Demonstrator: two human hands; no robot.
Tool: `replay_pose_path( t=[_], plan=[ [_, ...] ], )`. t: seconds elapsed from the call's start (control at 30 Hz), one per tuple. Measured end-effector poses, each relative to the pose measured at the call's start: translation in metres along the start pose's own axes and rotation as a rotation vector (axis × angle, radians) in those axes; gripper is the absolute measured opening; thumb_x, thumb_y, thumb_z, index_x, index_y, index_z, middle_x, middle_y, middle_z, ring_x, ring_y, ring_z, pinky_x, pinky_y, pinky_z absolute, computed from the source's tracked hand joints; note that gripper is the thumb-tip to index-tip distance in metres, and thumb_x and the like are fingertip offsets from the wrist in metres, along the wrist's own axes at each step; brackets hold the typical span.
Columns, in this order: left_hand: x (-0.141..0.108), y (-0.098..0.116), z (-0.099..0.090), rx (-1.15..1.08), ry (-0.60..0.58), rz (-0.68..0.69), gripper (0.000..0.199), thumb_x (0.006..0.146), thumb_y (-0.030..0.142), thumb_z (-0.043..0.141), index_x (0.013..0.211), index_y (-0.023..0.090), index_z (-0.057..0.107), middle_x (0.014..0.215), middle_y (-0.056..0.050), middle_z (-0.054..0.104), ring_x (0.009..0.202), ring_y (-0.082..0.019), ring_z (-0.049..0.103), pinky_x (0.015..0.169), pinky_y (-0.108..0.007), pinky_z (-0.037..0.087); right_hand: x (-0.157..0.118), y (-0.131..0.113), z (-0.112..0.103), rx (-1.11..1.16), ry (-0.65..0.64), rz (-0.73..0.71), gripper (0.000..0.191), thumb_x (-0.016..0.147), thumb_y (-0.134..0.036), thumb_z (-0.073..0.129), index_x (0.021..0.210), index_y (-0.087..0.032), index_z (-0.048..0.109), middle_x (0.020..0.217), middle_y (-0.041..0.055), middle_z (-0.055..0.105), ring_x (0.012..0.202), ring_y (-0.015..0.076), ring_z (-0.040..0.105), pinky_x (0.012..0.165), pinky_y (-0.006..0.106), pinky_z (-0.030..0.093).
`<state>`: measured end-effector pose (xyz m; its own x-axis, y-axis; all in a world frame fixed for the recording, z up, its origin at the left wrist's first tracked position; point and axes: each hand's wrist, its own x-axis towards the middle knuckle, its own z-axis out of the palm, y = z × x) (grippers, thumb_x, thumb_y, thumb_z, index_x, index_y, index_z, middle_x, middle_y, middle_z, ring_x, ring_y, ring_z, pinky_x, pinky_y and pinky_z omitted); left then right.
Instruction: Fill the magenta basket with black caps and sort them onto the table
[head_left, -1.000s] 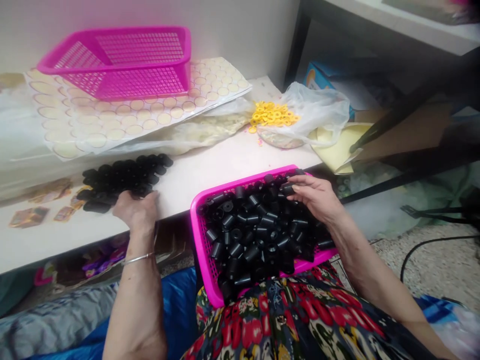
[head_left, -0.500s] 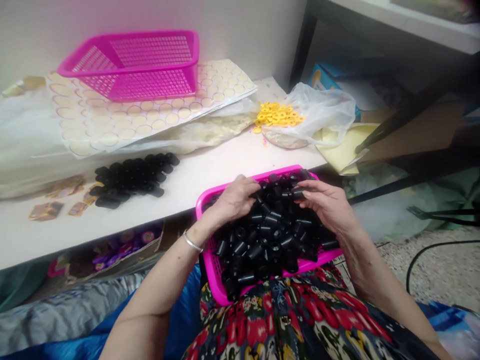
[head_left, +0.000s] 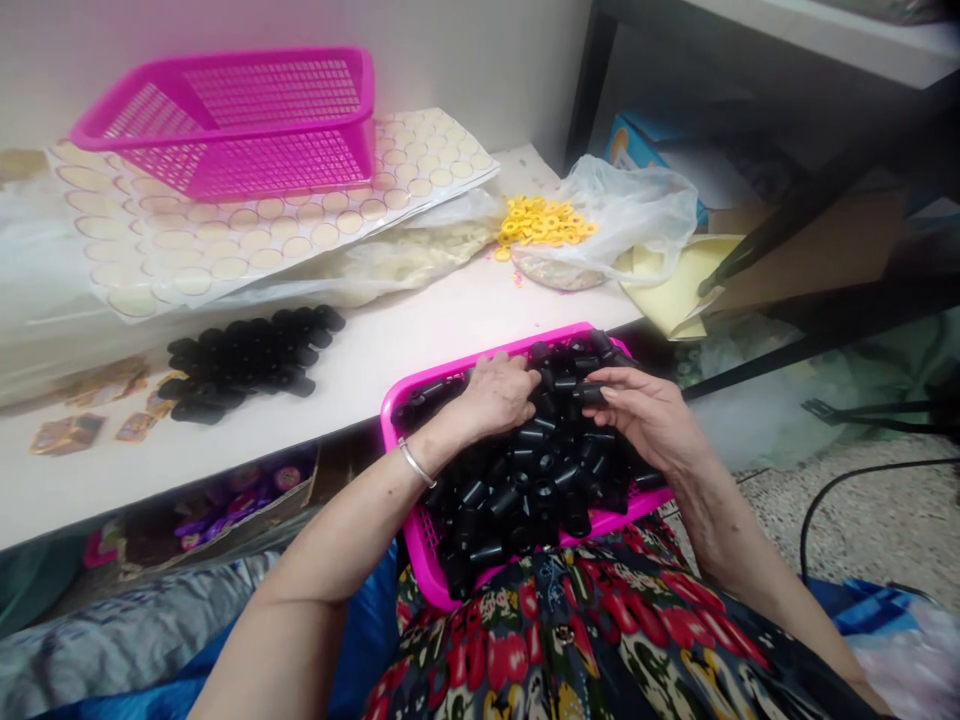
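Note:
A pink basket (head_left: 426, 560) full of black cylindrical parts (head_left: 544, 487) rests on my lap against the table edge. My right hand (head_left: 645, 415) pinches a black part (head_left: 592, 395) between thumb and fingers over the basket's right side. Over the upper middle of the basket, my left hand (head_left: 498, 396) reaches down among the parts; its fingers are bent and their tips are partly hidden, so what they hold cannot be made out. A group of black parts (head_left: 247, 360) lies close together on the white table to the left.
An upright pink basket (head_left: 277, 160) stands on sheets printed with circles (head_left: 247, 242). Yellow rings (head_left: 547, 221) lie beside a clear plastic bag (head_left: 637, 210). Small printed pieces (head_left: 69, 435) are at the table's left. A dark metal leg (head_left: 802, 210) slants at the right.
My left hand has shifted slightly right over the parts, its back now turned more upward. My right hand still pinches a black part. The whole view has shifted a little.

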<state>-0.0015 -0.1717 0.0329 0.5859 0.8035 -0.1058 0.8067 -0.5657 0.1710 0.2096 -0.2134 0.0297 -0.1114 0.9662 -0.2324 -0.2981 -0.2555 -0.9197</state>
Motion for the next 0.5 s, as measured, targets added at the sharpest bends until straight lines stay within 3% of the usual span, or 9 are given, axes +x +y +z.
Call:
replay_pose_path(
  t=[0.1, 0.17, 0.23, 0.3, 0.37, 0.43, 0.5],
  plan=[
    [-0.003, -0.001, 0.004, -0.067, 0.083, -0.038, 0.02, 0.078, 0.02, 0.055, 0.096, 0.014, 0.064, 0.104, -0.014, 0.059, 0.092, -0.028, 0.054, 0.078, -0.042, 0.046, -0.001, -0.001, 0.001, 0.018, 0.017, -0.003, 0.025, 0.063, -0.023, 0.082, 0.086, -0.016, 0.072, 0.077, 0.0033, 0.072, 0.063, 0.0141, 0.069, 0.052, 0.02, 0.053],
    [-0.007, -0.004, 0.005, -0.187, 0.209, -0.03, 0.015, 0.08, 0.021, 0.058, 0.09, 0.013, 0.065, 0.114, -0.016, 0.057, 0.097, -0.028, 0.053, 0.083, -0.042, 0.045, -0.002, -0.001, 0.001, 0.02, 0.023, -0.017, 0.025, 0.064, -0.024, 0.082, 0.086, -0.016, 0.072, 0.077, 0.0031, 0.072, 0.062, 0.0137, 0.069, 0.051, 0.02, 0.053],
    [-0.012, -0.008, 0.004, -0.389, 0.395, -0.054, 0.015, 0.078, 0.027, 0.065, 0.086, 0.014, 0.066, 0.124, -0.015, 0.053, 0.106, -0.029, 0.05, 0.091, -0.044, 0.043, -0.003, 0.001, 0.003, 0.017, 0.021, -0.047, 0.025, 0.065, -0.024, 0.081, 0.087, -0.016, 0.072, 0.076, 0.0028, 0.072, 0.062, 0.0134, 0.069, 0.051, 0.019, 0.052],
    [-0.019, -0.01, 0.002, -0.738, 0.545, -0.136, 0.02, 0.074, 0.031, 0.072, 0.086, 0.016, 0.068, 0.117, -0.012, 0.058, 0.102, -0.026, 0.052, 0.089, -0.042, 0.045, -0.005, 0.004, 0.006, 0.004, 0.017, -0.104, 0.024, 0.069, -0.025, 0.08, 0.09, -0.017, 0.072, 0.079, 0.0028, 0.072, 0.064, 0.0135, 0.069, 0.053, 0.02, 0.053],
    [-0.026, -0.01, -0.001, -1.229, 0.529, -0.235, 0.023, 0.072, 0.031, 0.074, 0.086, 0.015, 0.068, 0.096, -0.008, 0.064, 0.084, -0.019, 0.057, 0.076, -0.033, 0.048, -0.009, 0.006, 0.01, -0.031, 0.003, -0.183, 0.023, 0.074, -0.025, 0.077, 0.095, -0.02, 0.071, 0.087, 0.0029, 0.073, 0.068, 0.0137, 0.07, 0.057, 0.021, 0.054],
    [-0.032, -0.008, -0.004, -1.676, 0.381, -0.302, 0.024, 0.07, 0.03, 0.077, 0.084, 0.012, 0.068, 0.082, -0.006, 0.065, 0.068, -0.012, 0.057, 0.065, -0.025, 0.047, -0.013, 0.007, 0.015, -0.09, -0.026, -0.273, 0.022, 0.079, -0.024, 0.073, 0.1, -0.022, 0.07, 0.095, 0.0025, 0.072, 0.072, 0.0132, 0.07, 0.062, 0.023, 0.056],
    [-0.036, -0.005, -0.005, -1.941, 0.265, -0.329, 0.025, 0.066, 0.025, 0.081, 0.082, 0.009, 0.069, 0.079, -0.006, 0.066, 0.064, -0.009, 0.058, 0.061, -0.02, 0.048, -0.018, 0.007, 0.021, -0.164, -0.062, -0.353, 0.023, 0.083, -0.023, 0.069, 0.105, -0.025, 0.068, 0.1, 0.0017, 0.071, 0.074, 0.0119, 0.068, 0.066, 0.024, 0.056]
  ],
)
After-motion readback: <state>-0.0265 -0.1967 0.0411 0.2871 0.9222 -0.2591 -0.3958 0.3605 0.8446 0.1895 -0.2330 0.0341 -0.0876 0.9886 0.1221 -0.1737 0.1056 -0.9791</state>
